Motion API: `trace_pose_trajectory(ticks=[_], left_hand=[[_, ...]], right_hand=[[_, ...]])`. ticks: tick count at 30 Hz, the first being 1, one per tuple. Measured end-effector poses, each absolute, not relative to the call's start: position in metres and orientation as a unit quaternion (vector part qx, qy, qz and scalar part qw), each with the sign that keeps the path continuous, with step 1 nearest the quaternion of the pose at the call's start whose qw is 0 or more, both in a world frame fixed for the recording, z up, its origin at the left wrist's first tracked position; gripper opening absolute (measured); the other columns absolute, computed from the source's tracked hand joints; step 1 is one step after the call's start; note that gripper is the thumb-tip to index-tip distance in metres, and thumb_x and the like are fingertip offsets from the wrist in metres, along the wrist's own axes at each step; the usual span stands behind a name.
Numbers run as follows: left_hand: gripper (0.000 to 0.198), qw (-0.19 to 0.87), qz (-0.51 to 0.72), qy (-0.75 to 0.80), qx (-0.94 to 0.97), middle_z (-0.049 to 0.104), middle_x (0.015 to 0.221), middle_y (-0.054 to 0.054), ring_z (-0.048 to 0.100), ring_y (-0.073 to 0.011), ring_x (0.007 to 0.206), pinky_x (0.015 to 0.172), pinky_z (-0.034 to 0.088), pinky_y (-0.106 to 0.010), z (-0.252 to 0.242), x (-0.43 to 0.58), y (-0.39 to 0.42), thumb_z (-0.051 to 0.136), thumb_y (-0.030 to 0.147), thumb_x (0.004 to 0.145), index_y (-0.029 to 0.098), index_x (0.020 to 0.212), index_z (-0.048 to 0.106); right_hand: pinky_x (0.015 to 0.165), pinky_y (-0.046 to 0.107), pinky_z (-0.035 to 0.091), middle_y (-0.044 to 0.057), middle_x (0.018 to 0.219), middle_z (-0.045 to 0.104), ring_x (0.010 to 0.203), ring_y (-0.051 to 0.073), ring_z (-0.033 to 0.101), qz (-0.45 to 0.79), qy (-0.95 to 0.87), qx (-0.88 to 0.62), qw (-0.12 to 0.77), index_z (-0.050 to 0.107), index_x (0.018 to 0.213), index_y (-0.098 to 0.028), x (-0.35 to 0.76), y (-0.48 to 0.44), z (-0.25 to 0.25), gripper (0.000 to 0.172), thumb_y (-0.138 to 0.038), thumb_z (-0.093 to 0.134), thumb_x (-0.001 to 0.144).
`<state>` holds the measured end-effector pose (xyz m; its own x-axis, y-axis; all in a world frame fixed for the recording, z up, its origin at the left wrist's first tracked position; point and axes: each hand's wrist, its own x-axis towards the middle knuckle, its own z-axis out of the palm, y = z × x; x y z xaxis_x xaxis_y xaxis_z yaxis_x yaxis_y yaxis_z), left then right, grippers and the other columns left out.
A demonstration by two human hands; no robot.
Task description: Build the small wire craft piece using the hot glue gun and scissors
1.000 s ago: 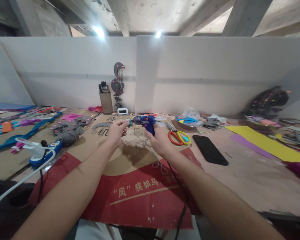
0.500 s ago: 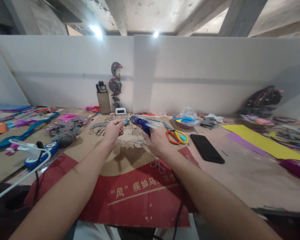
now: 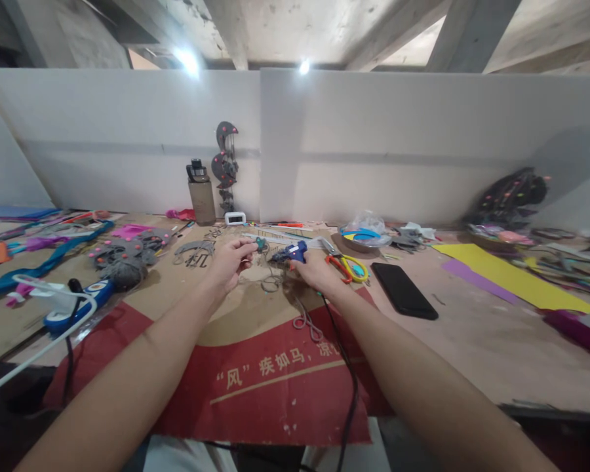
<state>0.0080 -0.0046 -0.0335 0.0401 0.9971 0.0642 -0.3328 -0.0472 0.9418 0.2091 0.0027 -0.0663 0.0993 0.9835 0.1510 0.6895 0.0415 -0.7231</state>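
Note:
My left hand (image 3: 230, 261) is raised over the cardboard, its fingers pinched on a small teal bead (image 3: 261, 245) with thin grey string hanging from it. My right hand (image 3: 314, 269) rests low on the cardboard, closed on a blue hot glue gun (image 3: 291, 252) that lies nearly flat with its nozzle pointing left toward the bead. The gun's black cord (image 3: 347, 373) trails back along my right forearm. Loose grey string (image 3: 307, 322) loops on the cardboard just below both hands.
Orange and yellow scissors (image 3: 345, 267) and a black phone (image 3: 404, 290) lie right of my right hand. A bottle (image 3: 201, 195), a small white clock (image 3: 236, 218) and grey felt pieces (image 3: 128, 252) sit to the left. A power strip (image 3: 73, 308) lies at near left. Yellow foam sheet (image 3: 511, 278) covers the right.
My right hand has lowered the glue gun from a raised position down onto the cardboard. The left hand keeps its pinch on the bead, almost still.

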Motion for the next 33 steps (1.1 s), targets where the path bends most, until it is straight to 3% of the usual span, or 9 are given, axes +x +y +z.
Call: trace_pose_trajectory(ticks=[3, 6, 9, 11, 14, 16, 21, 27, 33], left_hand=[[0.028, 0.571, 0.575, 0.368, 0.456, 0.051, 0.056, 0.004, 0.038, -0.0028, 0.045, 0.041, 0.026, -0.016, -0.034, 0.01, -0.007, 0.081, 0.023, 0.053, 0.014, 0.072, 0.063], [0.031, 0.56, 0.572, 0.367, 0.474, 0.052, 0.059, 0.004, 0.036, -0.0028, 0.046, 0.042, 0.025, -0.017, -0.035, 0.012, -0.008, 0.082, 0.028, 0.052, 0.014, 0.073, 0.064], [0.031, 0.543, 0.566, 0.368, 0.499, 0.052, 0.061, 0.004, 0.036, -0.0034, 0.047, 0.044, 0.027, -0.019, -0.038, 0.013, -0.008, 0.081, 0.031, 0.054, 0.015, 0.075, 0.065], [0.03, 0.53, 0.56, 0.369, 0.519, 0.052, 0.061, 0.004, 0.037, -0.0042, 0.048, 0.044, 0.027, -0.02, -0.039, 0.015, -0.008, 0.08, 0.032, 0.056, 0.015, 0.074, 0.064], [0.027, 0.508, 0.544, 0.376, 0.552, 0.051, 0.06, 0.004, 0.037, -0.0052, 0.048, 0.045, 0.027, -0.021, -0.04, 0.018, -0.011, 0.078, 0.033, 0.059, 0.016, 0.073, 0.064], [0.026, 0.494, 0.532, 0.381, 0.573, 0.051, 0.06, 0.003, 0.037, -0.0056, 0.049, 0.046, 0.027, -0.021, -0.04, 0.02, -0.014, 0.077, 0.034, 0.06, 0.016, 0.073, 0.064], [0.025, 0.471, 0.502, 0.387, 0.613, 0.055, 0.065, 0.002, 0.038, -0.0062, 0.05, 0.047, 0.029, -0.022, -0.042, 0.023, -0.018, 0.076, 0.034, 0.061, 0.016, 0.073, 0.064], [0.026, 0.488, 0.449, 0.365, 0.653, 0.054, 0.067, 0.002, 0.043, -0.0079, 0.055, 0.052, 0.033, -0.022, -0.039, 0.018, -0.017, 0.073, 0.038, 0.065, 0.017, 0.077, 0.063], [0.033, 0.471, 0.445, 0.375, 0.663, 0.052, 0.063, 0.0, 0.04, -0.0092, 0.054, 0.05, 0.029, -0.023, -0.041, 0.011, -0.008, 0.064, 0.049, 0.072, 0.016, 0.072, 0.066]], right_hand=[[0.09, 0.041, 0.038, 0.024, 0.101, 0.062, 0.106, 0.033, 0.054, 0.109, -0.638, -0.698, 0.307, 0.061, 0.078, -0.011, 0.212, -0.005, -0.062, 0.023, -0.034, 0.061, 0.076], [0.092, 0.042, 0.038, 0.02, 0.103, 0.06, 0.105, 0.029, 0.053, 0.042, -0.648, -0.666, 0.368, 0.058, 0.085, -0.012, 0.206, -0.013, -0.053, 0.023, -0.035, 0.053, 0.083], [0.084, 0.037, 0.045, 0.009, 0.092, 0.061, 0.089, 0.02, 0.057, 0.187, -0.661, -0.531, 0.497, 0.053, 0.09, -0.017, 0.192, -0.017, -0.046, 0.026, -0.041, 0.045, 0.086], [0.079, 0.033, 0.048, 0.005, 0.091, 0.06, 0.083, 0.016, 0.059, 0.308, -0.637, -0.445, 0.549, 0.048, 0.098, -0.019, 0.183, -0.018, -0.046, 0.03, -0.043, 0.051, 0.082], [0.068, 0.029, 0.05, -0.001, 0.083, 0.057, 0.07, 0.012, 0.058, 0.409, -0.611, -0.378, 0.563, 0.045, 0.105, -0.021, 0.176, -0.018, -0.05, 0.038, -0.039, 0.059, 0.076], [0.061, 0.027, 0.049, -0.003, 0.076, 0.054, 0.064, 0.011, 0.055, 0.414, -0.618, -0.369, 0.557, 0.049, 0.099, -0.021, 0.176, -0.019, -0.051, 0.031, -0.038, 0.059, 0.076], [0.062, 0.026, 0.045, -0.001, 0.072, 0.055, 0.066, 0.012, 0.051, 0.305, -0.668, -0.416, 0.536, 0.054, 0.079, -0.019, 0.183, -0.02, -0.051, 0.016, -0.034, 0.049, 0.083], [0.076, 0.03, 0.042, 0.005, 0.085, 0.056, 0.083, 0.017, 0.051, 0.093, -0.743, -0.43, 0.505, 0.052, 0.08, -0.018, 0.186, -0.025, -0.044, 0.01, -0.022, 0.046, 0.086], [0.079, 0.032, 0.039, 0.007, 0.089, 0.059, 0.086, 0.019, 0.05, 0.029, -0.81, -0.426, 0.402, 0.056, 0.085, -0.017, 0.185, -0.027, -0.043, 0.012, -0.016, 0.045, 0.088]])
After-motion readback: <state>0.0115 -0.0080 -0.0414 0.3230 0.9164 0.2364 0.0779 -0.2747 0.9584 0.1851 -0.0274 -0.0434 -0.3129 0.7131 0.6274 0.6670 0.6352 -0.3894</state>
